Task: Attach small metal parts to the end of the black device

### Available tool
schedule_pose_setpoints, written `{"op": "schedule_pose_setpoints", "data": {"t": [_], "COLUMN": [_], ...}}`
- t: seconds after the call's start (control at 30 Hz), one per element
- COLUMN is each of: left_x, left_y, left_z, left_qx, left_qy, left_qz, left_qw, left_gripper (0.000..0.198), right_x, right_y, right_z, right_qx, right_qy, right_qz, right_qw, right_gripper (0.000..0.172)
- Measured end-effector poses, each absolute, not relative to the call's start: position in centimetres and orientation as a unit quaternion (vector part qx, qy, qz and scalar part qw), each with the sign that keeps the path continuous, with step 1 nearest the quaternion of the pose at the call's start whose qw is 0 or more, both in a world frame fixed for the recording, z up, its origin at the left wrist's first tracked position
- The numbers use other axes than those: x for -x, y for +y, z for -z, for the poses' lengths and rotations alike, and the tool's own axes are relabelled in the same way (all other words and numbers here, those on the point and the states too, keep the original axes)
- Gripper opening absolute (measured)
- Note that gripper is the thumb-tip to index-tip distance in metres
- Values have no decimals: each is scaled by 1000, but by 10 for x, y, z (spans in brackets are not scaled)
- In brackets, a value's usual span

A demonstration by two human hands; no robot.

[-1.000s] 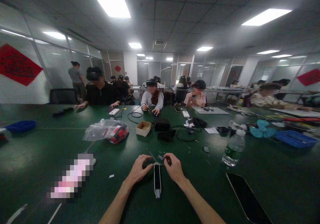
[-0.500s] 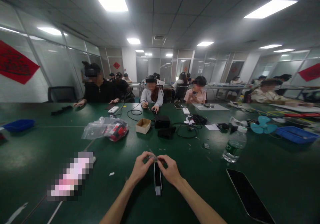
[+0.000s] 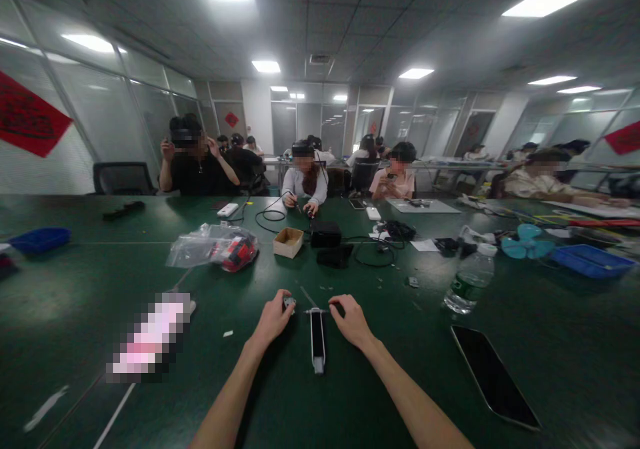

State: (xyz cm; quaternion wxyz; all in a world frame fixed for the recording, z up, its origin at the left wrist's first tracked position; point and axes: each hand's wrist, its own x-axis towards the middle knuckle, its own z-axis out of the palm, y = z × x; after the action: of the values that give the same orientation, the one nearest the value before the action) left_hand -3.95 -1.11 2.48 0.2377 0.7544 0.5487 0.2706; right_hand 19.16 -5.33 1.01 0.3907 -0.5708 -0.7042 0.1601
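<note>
Since half a second ago the two hands have parted: the left hand point(image 3: 273, 319), which met the right over the far end of the slim dark-faced device point(image 3: 318, 341), now sits to that device's left with a small grey part point(image 3: 289, 303), and the right hand point(image 3: 353, 319) has drawn off to its right. A person point(image 3: 193, 162) far to the device's left has raised both hands to the head.

The device lies lengthwise on the green table point(image 3: 280, 402), between the forearms. Nearest, well right of it, is a black-screened phone point(image 3: 493, 379); well left, a pixelated oblong point(image 3: 153, 335) and, closer in, a white scrap point(image 3: 228, 333).

The left fingers are closed on the grey part — their exact grip is too small to make out. The right thumb and forefinger stand apart, curved toward the device's far end.

Beyond the device and to its right stands a water bottle point(image 3: 471, 282); beyond and left, a clear bag point(image 3: 193, 249) with red and black contents. Past its far end are an open carton point(image 3: 286, 250) and a black box point(image 3: 325, 233) — then, farthest in line with the device, a seated person in a pale top point(image 3: 304, 182).
</note>
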Motion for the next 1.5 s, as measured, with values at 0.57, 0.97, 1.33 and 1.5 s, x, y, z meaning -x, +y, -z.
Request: {"op": "schedule_pose_setpoints", "data": {"t": [0.57, 0.97, 1.33, 1.5], "left_x": [39, 33, 28, 26], "left_y": [-18, -21, -21, -20], "left_z": [-34, -34, -27, -23], "left_qx": [-808, -819, -827, -827], "left_qy": [558, 548, 523, 518], "left_qz": [-162, -137, -167, -179], "left_qw": [94, 96, 119, 125], "left_gripper": [15, 20, 19, 21], "right_x": [-190, -191, -191, -192], "right_y": [-57, -56, -55, -56], "right_z": [-13, -13, -12, -14], "right_qx": [587, 567, 568, 569], "right_qy": [-726, -753, -749, -749], "right_qz": [-159, -163, -165, -170], "right_qw": [322, 292, 300, 294], "right_gripper": [20, 21, 21, 21]}}
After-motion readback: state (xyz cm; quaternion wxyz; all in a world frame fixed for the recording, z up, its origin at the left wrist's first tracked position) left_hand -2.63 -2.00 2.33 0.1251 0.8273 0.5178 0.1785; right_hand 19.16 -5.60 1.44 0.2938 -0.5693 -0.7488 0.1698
